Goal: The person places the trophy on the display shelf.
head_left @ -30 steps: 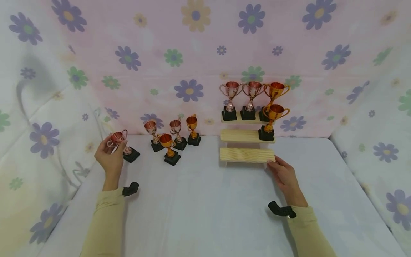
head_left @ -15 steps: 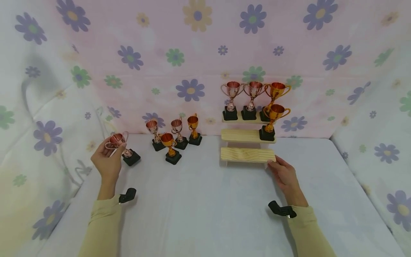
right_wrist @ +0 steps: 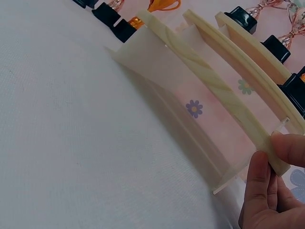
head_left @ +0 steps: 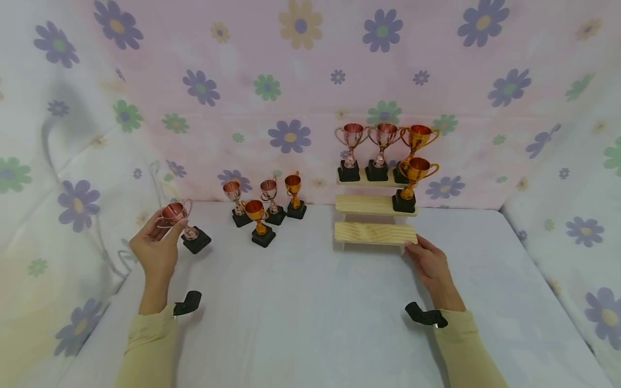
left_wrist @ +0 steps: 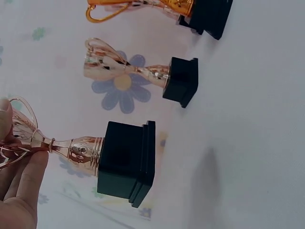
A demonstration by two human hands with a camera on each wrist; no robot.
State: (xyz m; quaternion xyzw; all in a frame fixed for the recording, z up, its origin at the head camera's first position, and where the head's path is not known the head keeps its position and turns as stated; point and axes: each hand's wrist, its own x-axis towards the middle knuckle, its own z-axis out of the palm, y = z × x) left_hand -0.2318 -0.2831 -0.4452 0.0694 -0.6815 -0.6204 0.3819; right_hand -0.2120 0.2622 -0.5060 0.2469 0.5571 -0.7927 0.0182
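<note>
My left hand (head_left: 156, 252) grips a rose-gold trophy cup (head_left: 191, 233) by its bowl, at the left of the head view. The trophy tilts, and in the left wrist view its black base (left_wrist: 125, 162) hangs above the table, apart from its shadow. With thumb and fingers, my right hand (head_left: 430, 269) pinches the right end of the lowest wooden step (head_left: 374, 233) of a three-step display stand. On the top step are two rose-gold trophies (head_left: 352, 137) and one gold trophy (head_left: 421, 136). Another gold trophy (head_left: 409, 183) stands at the right of the middle step.
Between the left hand and the stand, two rose-gold trophies (head_left: 233, 191) and two gold trophies (head_left: 254, 210) stand on the white table (head_left: 301, 312). Flowered cloth (head_left: 310, 91) forms the walls behind and at both sides.
My left hand has drawn a little left and towards me with the rose-gold trophy. The right hand keeps its hold on the lowest step. The head view has shifted slightly.
</note>
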